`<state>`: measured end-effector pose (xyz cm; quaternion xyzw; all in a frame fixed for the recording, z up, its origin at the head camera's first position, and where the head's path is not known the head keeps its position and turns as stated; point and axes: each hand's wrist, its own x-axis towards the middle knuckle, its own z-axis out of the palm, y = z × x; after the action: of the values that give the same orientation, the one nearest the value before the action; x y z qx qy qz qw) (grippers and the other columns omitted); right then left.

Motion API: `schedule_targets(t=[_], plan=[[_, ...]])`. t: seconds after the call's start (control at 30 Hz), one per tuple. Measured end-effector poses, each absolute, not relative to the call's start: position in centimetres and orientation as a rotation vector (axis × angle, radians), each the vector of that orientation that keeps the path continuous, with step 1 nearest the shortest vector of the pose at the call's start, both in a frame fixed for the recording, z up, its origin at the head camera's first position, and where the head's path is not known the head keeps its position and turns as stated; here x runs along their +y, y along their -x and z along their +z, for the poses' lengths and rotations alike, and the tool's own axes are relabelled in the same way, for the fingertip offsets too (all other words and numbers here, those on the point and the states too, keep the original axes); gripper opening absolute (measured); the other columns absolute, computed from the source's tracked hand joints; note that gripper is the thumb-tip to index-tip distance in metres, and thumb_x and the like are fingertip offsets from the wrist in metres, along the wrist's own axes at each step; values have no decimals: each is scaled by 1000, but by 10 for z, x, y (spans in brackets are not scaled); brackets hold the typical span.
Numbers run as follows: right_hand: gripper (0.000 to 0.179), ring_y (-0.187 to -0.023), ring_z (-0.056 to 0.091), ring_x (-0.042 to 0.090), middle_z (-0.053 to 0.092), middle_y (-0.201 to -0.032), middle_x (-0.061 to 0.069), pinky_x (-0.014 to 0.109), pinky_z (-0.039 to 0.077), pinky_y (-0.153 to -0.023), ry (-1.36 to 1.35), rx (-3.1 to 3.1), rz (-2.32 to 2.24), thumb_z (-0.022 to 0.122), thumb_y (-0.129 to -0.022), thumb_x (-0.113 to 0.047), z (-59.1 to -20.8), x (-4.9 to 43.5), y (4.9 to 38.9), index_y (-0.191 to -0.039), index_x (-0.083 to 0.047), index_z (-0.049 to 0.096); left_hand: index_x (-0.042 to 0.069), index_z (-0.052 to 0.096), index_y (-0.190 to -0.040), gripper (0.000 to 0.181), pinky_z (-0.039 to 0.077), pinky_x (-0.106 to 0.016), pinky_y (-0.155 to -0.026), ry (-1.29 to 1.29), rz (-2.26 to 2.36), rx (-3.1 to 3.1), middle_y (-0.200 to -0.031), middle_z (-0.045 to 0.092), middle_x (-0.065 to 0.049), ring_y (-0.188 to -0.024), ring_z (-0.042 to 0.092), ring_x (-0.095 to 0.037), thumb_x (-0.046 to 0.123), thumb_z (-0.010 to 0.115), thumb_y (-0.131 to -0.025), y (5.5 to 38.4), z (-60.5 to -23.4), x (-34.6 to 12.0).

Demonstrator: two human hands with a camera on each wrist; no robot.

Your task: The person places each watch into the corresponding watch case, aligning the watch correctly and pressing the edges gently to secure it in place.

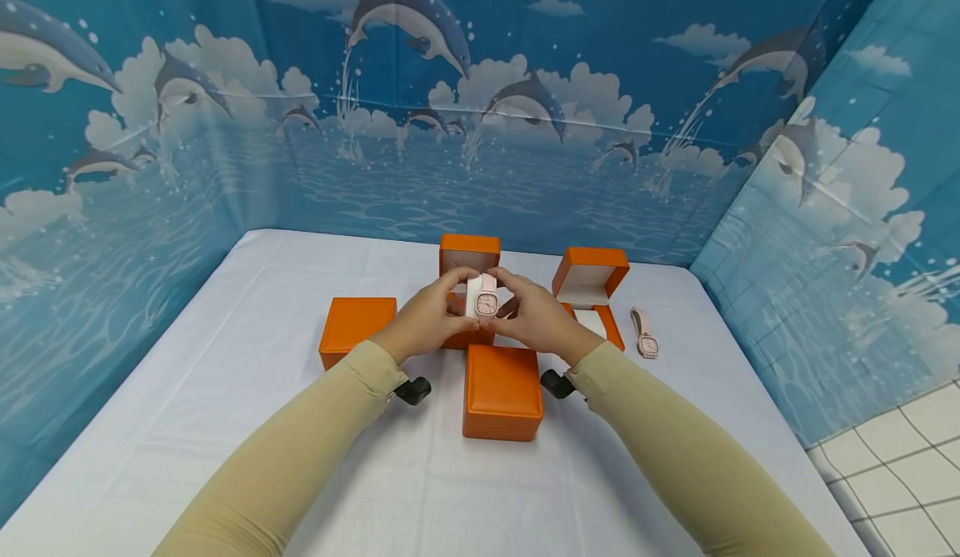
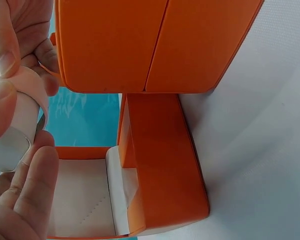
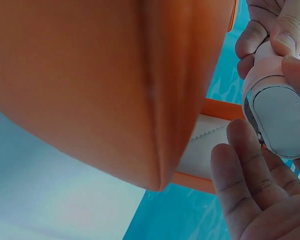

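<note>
A wristwatch [image 1: 487,303] with a pale pink strap and squarish pink dial is wrapped round a white watch cushion [image 1: 472,297]. Both hands hold the pair up over an open orange watch box [image 1: 469,243]. My left hand [image 1: 429,317] grips the cushion's left side with thumb and fingers. On the other side, my right hand [image 1: 546,317] pinches the strap above and below the dial. The cushion's rounded end [image 3: 281,120] shows in the right wrist view, with the strap curving round it. Part of the open box is hidden behind the hands.
A closed orange box [image 1: 358,323] stands left, another closed box [image 1: 502,392] nearer the front. At right, a second open box [image 1: 597,262] holds a white cushion [image 1: 590,322]. A similar pink watch [image 1: 647,343] lies beside it on the white tablecloth [image 1: 405,482].
</note>
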<state>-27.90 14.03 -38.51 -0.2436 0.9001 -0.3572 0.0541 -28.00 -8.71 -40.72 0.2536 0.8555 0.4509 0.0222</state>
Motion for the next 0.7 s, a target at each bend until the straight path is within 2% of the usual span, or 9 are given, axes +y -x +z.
schedule_targets(t=[0.27,0.7], plan=[[83,-109,74,24,50,-158,10,38,64,-89,752,2698,-1103,80,-96,-26,-387,140,283,-165,-18,35,25,41,-156,74,62,-37,-92,-788,1364,2681,-141,61,-6,-107,71,-19,22,81,-94,281,-410,-89],[83,-109,74,24,50,-158,9,39,64,-90,738,2698,-1091,79,-97,-27,-385,139,284,-166,-19,33,24,40,-157,74,63,-36,-93,-776,1391,2669,-152,53,-4,-110,72,-20,21,81,-95,282,-411,-88]])
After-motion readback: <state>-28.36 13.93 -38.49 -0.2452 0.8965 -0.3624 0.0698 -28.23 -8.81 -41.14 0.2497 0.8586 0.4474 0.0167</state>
